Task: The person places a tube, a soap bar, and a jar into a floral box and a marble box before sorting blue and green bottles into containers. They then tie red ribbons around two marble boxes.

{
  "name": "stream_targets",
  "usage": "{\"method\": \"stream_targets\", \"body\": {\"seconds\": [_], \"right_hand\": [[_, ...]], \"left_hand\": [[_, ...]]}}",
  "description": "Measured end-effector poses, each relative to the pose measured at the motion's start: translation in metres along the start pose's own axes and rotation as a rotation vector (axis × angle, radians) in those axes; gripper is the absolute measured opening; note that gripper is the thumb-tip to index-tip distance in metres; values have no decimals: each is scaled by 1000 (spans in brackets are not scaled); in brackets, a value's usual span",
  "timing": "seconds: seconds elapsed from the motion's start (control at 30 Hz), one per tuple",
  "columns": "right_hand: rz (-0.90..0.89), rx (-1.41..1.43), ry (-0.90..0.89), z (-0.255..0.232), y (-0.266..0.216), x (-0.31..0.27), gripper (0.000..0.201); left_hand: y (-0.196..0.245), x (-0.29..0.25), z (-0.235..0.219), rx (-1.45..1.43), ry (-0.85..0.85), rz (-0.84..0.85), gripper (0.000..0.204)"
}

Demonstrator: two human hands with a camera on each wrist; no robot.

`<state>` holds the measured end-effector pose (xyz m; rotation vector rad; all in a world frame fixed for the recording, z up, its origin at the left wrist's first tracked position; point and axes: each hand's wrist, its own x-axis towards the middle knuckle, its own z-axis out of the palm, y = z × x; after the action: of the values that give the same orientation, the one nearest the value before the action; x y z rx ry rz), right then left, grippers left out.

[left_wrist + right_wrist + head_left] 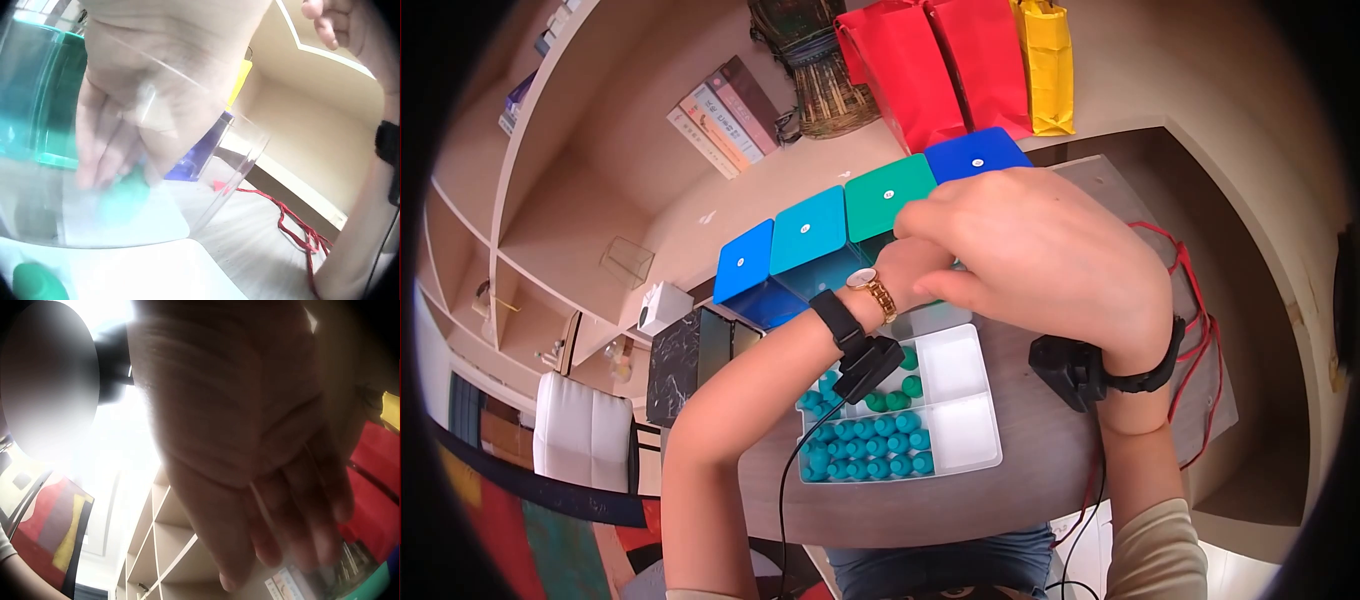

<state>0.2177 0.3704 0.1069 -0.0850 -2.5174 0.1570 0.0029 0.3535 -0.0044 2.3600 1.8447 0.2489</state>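
Blue-lidded translucent box (744, 262), leftmost of four in a row. White plastic divided tray (960, 365): its ridge keeps small teal bottle-shaped pieces (884, 425) apart from the mixed teal-and-green group behind. Left hand (912, 268): pinches a small green piece (127, 192) within a clear plastic container (255, 149), a grip apparently suited to its smallness. Right hand (1050, 250): empty, fingers loosely bent, above the left.

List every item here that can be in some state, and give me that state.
Left hand: fingers around a green piece
Right hand: raised, fingers loose, nothing visible in them
Tray: uncovered, partly filled, right compartments bare
Teal pieces: grouped closely in the tray
Coloured boxes: lined up
Red bags: upright
Yellow bag: upright
Red cord: loosely tangled
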Motion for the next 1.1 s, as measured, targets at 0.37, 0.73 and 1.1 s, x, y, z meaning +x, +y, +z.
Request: {"method": "stream_targets", "body": {"seconds": [0.37, 0.73, 1.1], "right_hand": [[23, 32, -41, -4, 3, -3, 31], [105, -23, -89, -7, -8, 3, 27], [63, -27, -75, 0, -7, 5, 27]], "left_hand": [[36, -56, -80, 75, 63, -234, 21], [41, -134, -21, 189, 72, -51, 24], [37, -137, 7, 249, 42, -108, 15]]}}
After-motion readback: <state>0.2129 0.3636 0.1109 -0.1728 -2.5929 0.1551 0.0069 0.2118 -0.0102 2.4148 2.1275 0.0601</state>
